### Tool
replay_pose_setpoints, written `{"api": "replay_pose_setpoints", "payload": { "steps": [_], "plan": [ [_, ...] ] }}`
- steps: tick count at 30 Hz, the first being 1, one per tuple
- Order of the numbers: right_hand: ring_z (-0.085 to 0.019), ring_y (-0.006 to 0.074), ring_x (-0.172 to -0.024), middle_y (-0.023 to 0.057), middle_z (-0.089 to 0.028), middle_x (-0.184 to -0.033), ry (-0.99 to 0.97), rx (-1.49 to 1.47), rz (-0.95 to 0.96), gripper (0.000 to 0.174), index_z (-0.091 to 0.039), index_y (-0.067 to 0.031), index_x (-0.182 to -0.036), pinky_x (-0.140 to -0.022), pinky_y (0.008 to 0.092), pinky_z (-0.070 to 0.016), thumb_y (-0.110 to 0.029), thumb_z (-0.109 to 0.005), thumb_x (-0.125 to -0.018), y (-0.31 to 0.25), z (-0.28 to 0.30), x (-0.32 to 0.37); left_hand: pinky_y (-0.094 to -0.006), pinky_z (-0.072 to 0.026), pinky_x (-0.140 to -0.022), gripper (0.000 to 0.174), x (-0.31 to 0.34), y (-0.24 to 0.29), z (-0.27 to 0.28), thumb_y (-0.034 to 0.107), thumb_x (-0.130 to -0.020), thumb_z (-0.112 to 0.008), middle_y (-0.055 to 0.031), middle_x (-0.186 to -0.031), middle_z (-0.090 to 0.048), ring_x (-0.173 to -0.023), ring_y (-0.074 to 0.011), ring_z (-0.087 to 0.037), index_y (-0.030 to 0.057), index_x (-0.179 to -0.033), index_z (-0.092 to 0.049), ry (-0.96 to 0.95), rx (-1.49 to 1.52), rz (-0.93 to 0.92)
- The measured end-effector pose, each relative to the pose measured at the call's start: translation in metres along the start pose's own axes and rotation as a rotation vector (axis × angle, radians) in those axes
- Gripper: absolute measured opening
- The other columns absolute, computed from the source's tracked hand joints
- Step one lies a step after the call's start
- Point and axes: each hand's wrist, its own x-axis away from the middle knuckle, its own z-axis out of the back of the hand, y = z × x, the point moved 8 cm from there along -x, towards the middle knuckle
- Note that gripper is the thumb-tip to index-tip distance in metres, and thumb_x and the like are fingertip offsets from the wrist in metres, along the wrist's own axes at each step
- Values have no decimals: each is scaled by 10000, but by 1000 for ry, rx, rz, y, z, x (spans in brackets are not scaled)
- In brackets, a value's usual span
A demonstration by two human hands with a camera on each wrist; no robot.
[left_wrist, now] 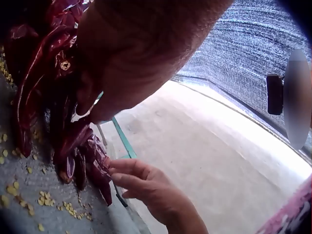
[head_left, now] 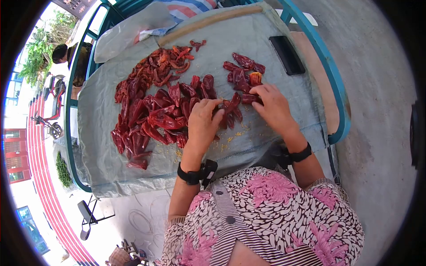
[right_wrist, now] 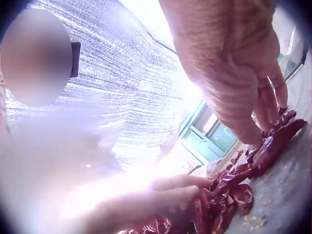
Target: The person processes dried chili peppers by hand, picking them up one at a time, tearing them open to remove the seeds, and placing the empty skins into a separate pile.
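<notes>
Left hand (head_left: 202, 123) and right hand (head_left: 274, 107) lowered; fingers (head_left: 212, 104) curled.

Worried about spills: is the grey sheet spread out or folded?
Spread: the sheet lies flat across the cart, with chillies scattered on it.

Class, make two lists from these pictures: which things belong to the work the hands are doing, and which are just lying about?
In the work: left hand, right hand, the dried chillies they hold, the large chilli pile, loose seeds, grey sheet.
Lying about: black phone, plastic bag, striped cloth.
</notes>
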Motion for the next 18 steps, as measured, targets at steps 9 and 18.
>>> {"api": "replay_pose_setpoints", "payload": {
  "steps": [9,18],
  "plan": [
    [-643,345,-1026,107,-631,-1125,-12,-54,-42,314,-637,-105,-1138,-841,464,-542,-87,-732,-839,11,-14,11,-401,-499,-814,372,0,3,-9,89,-788,-735,-46,-926,-678,-890,-278,-594,132,-1157,-728,-28,-161,-29],
    [-676,361,-1013,125,-644,-1149,77,-112,20,339,-617,-100,-1199,-822,467,-552,-148,-730,-883,-10,-6,-17,-408,-493,-835,494,1,-9,-10,87,-840,-716,-37,-974,-719,-897,-278,-592,77,-1327,-639,11,-64,65]
  ]
}}
